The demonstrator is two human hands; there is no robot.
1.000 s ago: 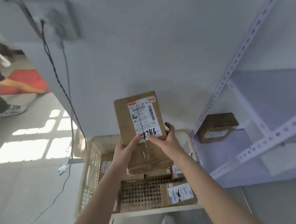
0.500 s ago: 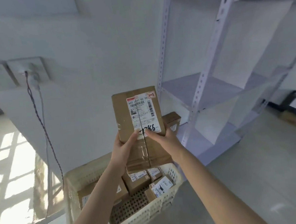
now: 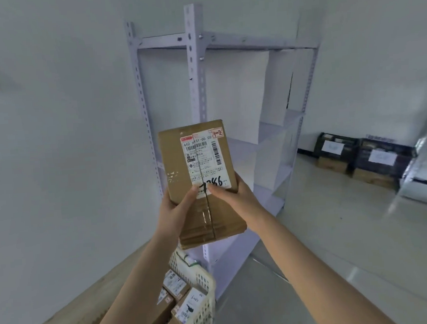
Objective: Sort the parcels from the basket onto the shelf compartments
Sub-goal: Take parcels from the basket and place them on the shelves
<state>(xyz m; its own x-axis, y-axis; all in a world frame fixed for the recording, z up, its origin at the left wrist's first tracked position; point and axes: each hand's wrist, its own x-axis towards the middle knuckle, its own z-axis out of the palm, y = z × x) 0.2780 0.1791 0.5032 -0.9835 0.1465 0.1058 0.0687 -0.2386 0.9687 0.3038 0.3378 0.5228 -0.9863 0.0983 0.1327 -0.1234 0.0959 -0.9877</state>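
A brown box point(image 3: 198, 173) is held up in the air, in front of the shelf point(image 3: 197, 69) and above the basket point(image 3: 203, 286). It looks stiff and flat. It is likely light, since it is kept up by its low end only. It is best held by its two long sides. The left hand point(image 3: 178, 210) is wrapped round the left side, with the thumb pressed on the white label point(image 3: 202, 160). The right hand point(image 3: 237, 198) is wrapped round the right side the same way.

1. Brown cardboard parcel point(image 3: 174, 159), white label point(image 3: 203, 160) marked "1-2", is held upright before the white metal shelf point(image 3: 197, 87).
2. Smaller labelled parcels point(image 3: 175, 284) are kept in the cream perforated basket point(image 3: 208, 310), lower left.
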